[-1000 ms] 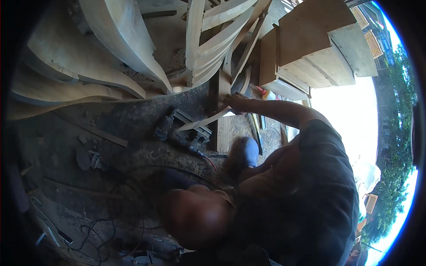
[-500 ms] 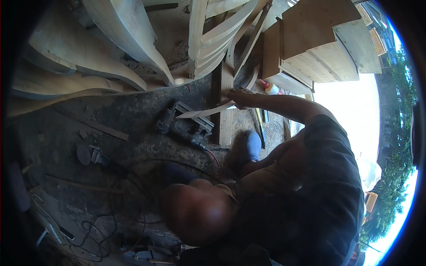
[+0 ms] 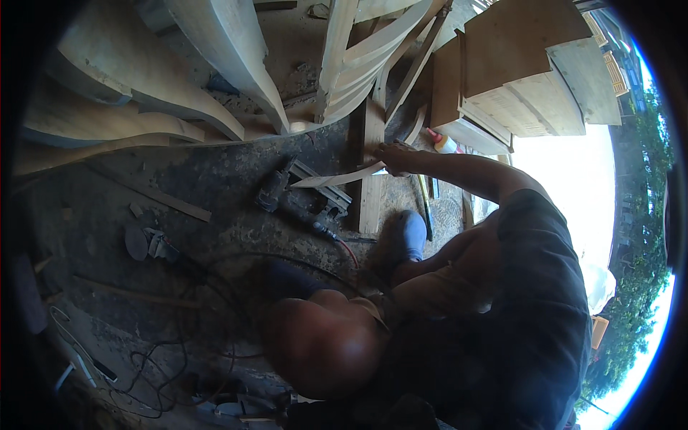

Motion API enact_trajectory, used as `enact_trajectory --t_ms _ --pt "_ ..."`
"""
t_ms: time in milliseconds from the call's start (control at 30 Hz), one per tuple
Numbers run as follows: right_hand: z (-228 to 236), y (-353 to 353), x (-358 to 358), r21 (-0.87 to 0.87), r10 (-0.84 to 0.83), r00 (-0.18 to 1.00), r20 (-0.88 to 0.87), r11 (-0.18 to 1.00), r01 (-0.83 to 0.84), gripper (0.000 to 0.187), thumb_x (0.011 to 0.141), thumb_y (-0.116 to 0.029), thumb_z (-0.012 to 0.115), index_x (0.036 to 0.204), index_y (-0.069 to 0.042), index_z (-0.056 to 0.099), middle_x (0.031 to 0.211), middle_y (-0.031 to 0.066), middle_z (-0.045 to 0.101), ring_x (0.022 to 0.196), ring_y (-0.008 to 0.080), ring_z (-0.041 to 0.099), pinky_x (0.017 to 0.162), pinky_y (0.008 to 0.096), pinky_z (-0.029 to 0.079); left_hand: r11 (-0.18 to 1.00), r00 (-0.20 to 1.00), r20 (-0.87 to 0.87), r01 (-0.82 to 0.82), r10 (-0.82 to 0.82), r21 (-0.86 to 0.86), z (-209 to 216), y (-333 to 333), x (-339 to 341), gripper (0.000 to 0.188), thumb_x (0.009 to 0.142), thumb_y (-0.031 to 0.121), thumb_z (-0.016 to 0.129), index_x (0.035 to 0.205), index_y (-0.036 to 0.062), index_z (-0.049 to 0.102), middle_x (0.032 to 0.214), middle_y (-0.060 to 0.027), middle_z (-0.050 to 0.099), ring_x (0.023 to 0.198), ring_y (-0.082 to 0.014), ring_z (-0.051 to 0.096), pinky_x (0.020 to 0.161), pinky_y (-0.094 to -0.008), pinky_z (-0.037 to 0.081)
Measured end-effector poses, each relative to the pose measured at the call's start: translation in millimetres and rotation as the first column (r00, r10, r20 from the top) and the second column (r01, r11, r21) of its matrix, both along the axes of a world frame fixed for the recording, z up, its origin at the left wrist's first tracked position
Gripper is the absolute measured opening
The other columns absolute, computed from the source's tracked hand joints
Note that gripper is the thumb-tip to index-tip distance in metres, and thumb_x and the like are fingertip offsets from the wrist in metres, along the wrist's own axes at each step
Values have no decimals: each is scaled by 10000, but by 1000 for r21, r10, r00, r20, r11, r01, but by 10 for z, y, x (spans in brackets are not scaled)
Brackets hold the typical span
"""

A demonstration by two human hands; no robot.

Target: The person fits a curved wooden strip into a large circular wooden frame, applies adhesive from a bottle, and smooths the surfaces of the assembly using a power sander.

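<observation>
A thin curved wooden strip (image 3: 337,179) is gripped in my right hand (image 3: 396,158), with fingers bent around its middle. One end of the strip tapers out over a nail gun (image 3: 287,193) lying on the floor. The other end curves away beyond my hand. Under the hand runs a straight wooden beam (image 3: 371,204). A white bottle with a red cap (image 3: 443,141) is close by on the far side of my wrist. My left hand does not show in the picture.
Large curved wooden pieces (image 3: 236,64) and a slatted frame (image 3: 373,64) stand at the far side. Wooden boxes (image 3: 530,72) are stacked at the far right. An angle grinder (image 3: 154,245), a loose wood strip (image 3: 168,201) and tangled cords (image 3: 154,373) lie on the left.
The whole view has shifted slightly, so things sit a little further right. My right hand keeps its grip on the curved wooden strip, in nearly the same place.
</observation>
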State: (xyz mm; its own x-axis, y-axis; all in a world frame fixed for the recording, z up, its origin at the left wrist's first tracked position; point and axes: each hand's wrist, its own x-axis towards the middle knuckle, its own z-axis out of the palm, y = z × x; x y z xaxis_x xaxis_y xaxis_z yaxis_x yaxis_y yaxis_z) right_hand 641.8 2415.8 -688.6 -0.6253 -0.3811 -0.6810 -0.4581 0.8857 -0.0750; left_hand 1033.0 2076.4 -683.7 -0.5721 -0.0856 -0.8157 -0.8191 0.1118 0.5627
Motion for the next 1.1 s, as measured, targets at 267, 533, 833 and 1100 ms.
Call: enact_trajectory --t_ms 267,533,833,1100 --pt "-35 -48 -26 -137 -89 995 43 986 95 393 714 -134 743 1098 -110 662 964 144 646 894 326 675 772 473 527 982 991 -45 -131 126 -137 186 -390 -79 330 915 146 652 1169 -17 517 1037 -111 596 948 -214 589 849 -335 491" --pt "-142 -44 -4 127 127 926 356 975 -182 381 654 -281 855 991 -152 733 844 93 742 761 258 724 685 469 556 830 903 -265 -418 337 -369 832 -925 -364 317 913 138 657 1151 -20 519 1010 -101 605 915 -201 601 825 -330 503" --pt "748 -434 -365 -266 322 932 169 925 -271 410 760 -231 757 1129 -66 691 1064 158 708 1019 340 677 872 462 536 525 543 -806 -768 234 -366 2640 -1340 -1295 303 911 130 662 1131 -23 521 980 -90 616 879 -185 614 798 -325 516" --pt "929 -146 -668 -581 -11 997 -75 813 -34 256 839 -178 613 1055 -43 643 982 199 684 1000 397 653 865 506 512 875 510 -745 33 -430 -483 3568 -403 -3362 326 823 32 732 1087 -31 552 985 -97 618 879 -139 617 775 -283 510"
